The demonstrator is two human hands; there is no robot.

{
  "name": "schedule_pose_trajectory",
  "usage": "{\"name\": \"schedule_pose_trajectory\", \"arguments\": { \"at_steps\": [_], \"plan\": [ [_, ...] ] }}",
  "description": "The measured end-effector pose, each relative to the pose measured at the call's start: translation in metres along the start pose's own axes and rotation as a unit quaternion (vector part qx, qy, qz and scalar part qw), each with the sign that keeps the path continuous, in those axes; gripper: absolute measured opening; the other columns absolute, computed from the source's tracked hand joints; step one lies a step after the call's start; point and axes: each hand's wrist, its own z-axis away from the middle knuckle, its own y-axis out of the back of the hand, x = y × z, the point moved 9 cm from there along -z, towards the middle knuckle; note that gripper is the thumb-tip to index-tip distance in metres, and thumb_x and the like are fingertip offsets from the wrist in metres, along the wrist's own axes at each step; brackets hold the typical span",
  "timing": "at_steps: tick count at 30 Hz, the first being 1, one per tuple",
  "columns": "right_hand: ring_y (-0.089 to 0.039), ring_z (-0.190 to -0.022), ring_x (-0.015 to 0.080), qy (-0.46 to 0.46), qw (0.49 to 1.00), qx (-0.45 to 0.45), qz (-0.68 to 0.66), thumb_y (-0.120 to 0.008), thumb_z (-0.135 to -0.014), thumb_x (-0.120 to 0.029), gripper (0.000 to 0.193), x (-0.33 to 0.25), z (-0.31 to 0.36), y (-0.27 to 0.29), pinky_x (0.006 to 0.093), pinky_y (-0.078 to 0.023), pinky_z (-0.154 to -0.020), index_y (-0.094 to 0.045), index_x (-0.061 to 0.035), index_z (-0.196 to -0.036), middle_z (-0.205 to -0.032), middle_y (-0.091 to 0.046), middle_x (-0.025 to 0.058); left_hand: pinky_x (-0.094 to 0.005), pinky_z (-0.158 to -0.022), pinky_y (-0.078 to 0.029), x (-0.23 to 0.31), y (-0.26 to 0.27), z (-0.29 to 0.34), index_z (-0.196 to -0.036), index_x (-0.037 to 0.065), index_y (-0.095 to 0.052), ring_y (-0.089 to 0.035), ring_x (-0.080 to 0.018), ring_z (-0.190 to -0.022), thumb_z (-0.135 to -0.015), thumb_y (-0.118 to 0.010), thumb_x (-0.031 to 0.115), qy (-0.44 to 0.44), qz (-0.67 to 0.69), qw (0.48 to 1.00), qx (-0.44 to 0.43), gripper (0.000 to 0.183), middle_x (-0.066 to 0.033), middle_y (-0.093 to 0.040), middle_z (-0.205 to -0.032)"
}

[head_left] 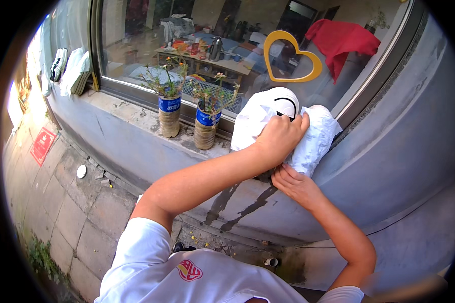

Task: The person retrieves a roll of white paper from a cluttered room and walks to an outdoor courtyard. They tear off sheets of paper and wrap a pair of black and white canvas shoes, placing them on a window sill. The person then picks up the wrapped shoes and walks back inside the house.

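Note:
A white shoe with a black curved line (285, 99) leans against the window on the sill, partly covered by white tissue paper (248, 126). Beside it on the right stands a second shoe wrapped in tissue paper (314, 144), its pale top showing. My left hand (280, 136) reaches across between the two, fingers bent and closed on the paper at the wrapped shoe's upper left edge. Low down, my right hand (296, 186) grips the bottom end of the wrapped shoe. My left hand hides part of both shoes.
Two cut plastic bottles with plants, one left (169, 113) and one right (206, 129), stand on the sill left of the shoes. Farther left lean more shoes (59, 64) and paper-covered ones (77, 73). A gold heart (278, 78) is on the glass. Paving (68, 217) lies below.

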Motion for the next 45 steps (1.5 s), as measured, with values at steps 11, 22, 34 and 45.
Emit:
{"name": "schedule_pose_trajectory", "arguments": {
  "at_steps": [11,22,34,45],
  "plan": [
    [-0.024,-0.144,0.0202,-0.064,0.995,-0.075,-0.002,-0.048,-0.089,-0.024,0.070,-0.007,0.002,0.019,0.0406,-0.008,-0.123,-0.020,-0.0252,-0.153,-0.157,-0.023,0.0015,-0.0326,-0.059,-0.053,0.001,-0.003,0.000,-0.139,-0.005,-0.036,-0.066,-0.0246,-0.075,-0.071,-0.071,0.017,0.009,-0.024,0.999,-0.040,0.080,-0.0115,-0.060,-0.100],
    [-0.036,-0.137,0.0244,-0.318,0.886,0.062,-0.333,-0.069,-0.084,-0.031,0.068,0.013,0.055,0.043,0.0415,-0.028,-0.113,-0.041,-0.0166,-0.145,-0.149,-0.038,0.0069,-0.0377,-0.067,-0.056,0.001,0.000,-0.004,-0.152,0.005,-0.018,-0.067,-0.0282,-0.081,-0.067,-0.077,0.016,0.019,0.023,0.995,-0.098,0.104,-0.0123,-0.060,-0.122],
    [-0.030,-0.141,0.0332,-0.586,0.531,0.374,-0.485,-0.047,-0.101,-0.028,0.057,0.113,0.082,-0.012,0.0410,-0.022,-0.116,-0.031,0.0023,-0.147,-0.152,-0.032,0.0206,-0.0440,-0.060,-0.052,-0.009,0.011,-0.010,-0.140,0.007,-0.043,-0.068,-0.0327,-0.075,-0.078,-0.054,0.005,0.069,0.140,0.985,-0.078,0.063,-0.0157,-0.068,-0.103],
    [-0.031,-0.141,0.0279,-0.562,0.440,0.407,-0.570,-0.044,-0.103,-0.036,0.060,0.117,0.072,-0.039,0.0381,-0.021,-0.116,-0.030,0.0002,-0.148,-0.152,-0.034,0.0161,-0.0463,-0.062,-0.052,-0.012,0.002,-0.011,-0.136,0.002,-0.047,-0.067,-0.0365,-0.070,-0.078,-0.055,0.004,0.090,0.180,0.970,-0.135,0.059,-0.0193,-0.069,-0.081]
  ]
}}
